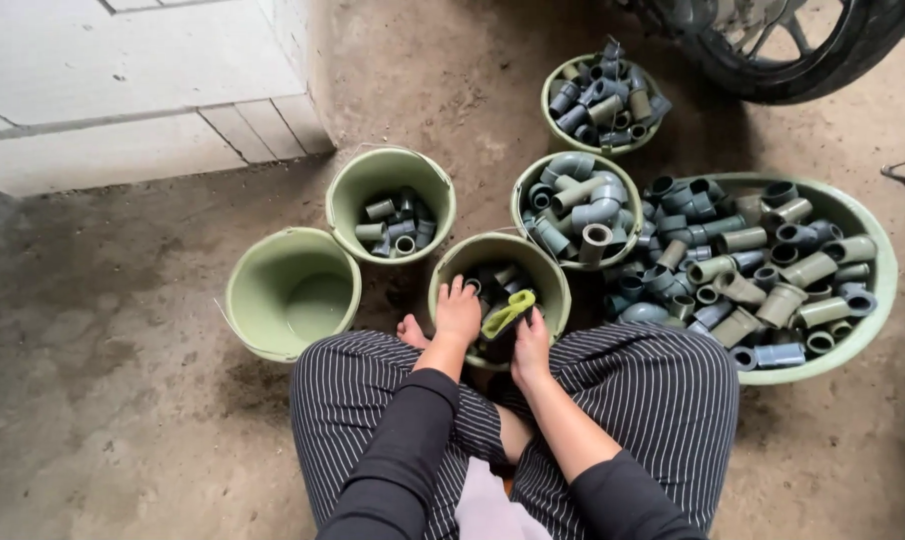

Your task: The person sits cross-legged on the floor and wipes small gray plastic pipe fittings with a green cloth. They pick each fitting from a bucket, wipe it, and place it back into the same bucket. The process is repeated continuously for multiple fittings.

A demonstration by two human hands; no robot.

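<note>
1. We find a person seated low on the bare earthen floor (pixel 123 330), knees in striped trousers spread to either side of a pale green plastic bucket (pixel 453 268) so that it sits just in front of the body, within easy reach of both hands.

2. The left hand (pixel 458 312) lies palm down over the near left rim of that bucket, fingers spread and reaching among the grey pipe fittings inside; it grips nothing we can make out.

3. The right hand (pixel 530 345) rests at the near right rim, fingers curled around a yellow-green fitting (pixel 508 313) that lies across the bucket's mouth. We judge the hold loose; the fingertips are hidden.

4. The bucket's dark grey plastic fittings (pixel 498 280) fill only its lower part.

5. To the left stands an empty green bucket (pixel 291 290); behind it, another green bucket (pixel 391 205) holds a few short grey couplings. The separate containers suggest sorting by kind.

6. Far right of centre, a bucket (pixel 576 210) carries larger grey elbows, and farther still a smaller bucket (pixel 603 100) is heaped with mixed pieces.

7. At the right, a wide green basin (pixel 878 290) holds the bulk stock of grey and olive sockets, touching the elbow bucket.

8. A tyre (pixel 803 60) shows at the far right edge; a white block wall (pixel 123 80) stands far left.
</note>
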